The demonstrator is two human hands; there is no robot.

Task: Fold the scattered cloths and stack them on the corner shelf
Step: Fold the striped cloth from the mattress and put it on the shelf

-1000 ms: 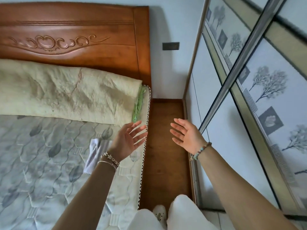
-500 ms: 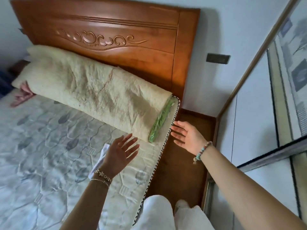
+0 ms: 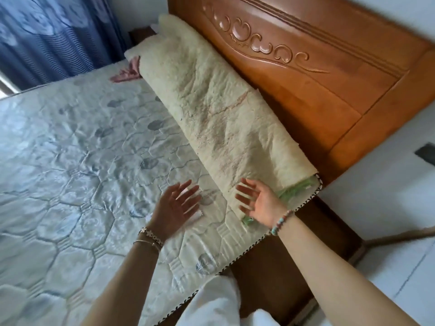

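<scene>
I judge this to be the reach that opens a fold: nothing is held yet, and both hands hang over the near corner of the grey-white quilted mattress (image 3: 70,161) with their fingers spread and straight. The left hand (image 3: 175,208) is directly above a small white cloth (image 3: 197,214), of which only a sliver shows past the palm and fingertips; I cannot tell whether the palm is touching it or hovering just above. The right hand (image 3: 261,204) is palm-up beside it, in front of the end of the long rolled cream fleece blanket (image 3: 211,107) lying against the carved orange-brown wooden headboard (image 3: 317,74), and grips nothing. A second piece, a crumpled pink cloth (image 3: 128,72), lies well apart at the far end of that roll, near the blue curtain (image 3: 58,31). The next move, as I see it, calls for lowering the left fingers onto the white cloth, pinching an edge and drawing it flat. The corner shelf is not in view.
</scene>
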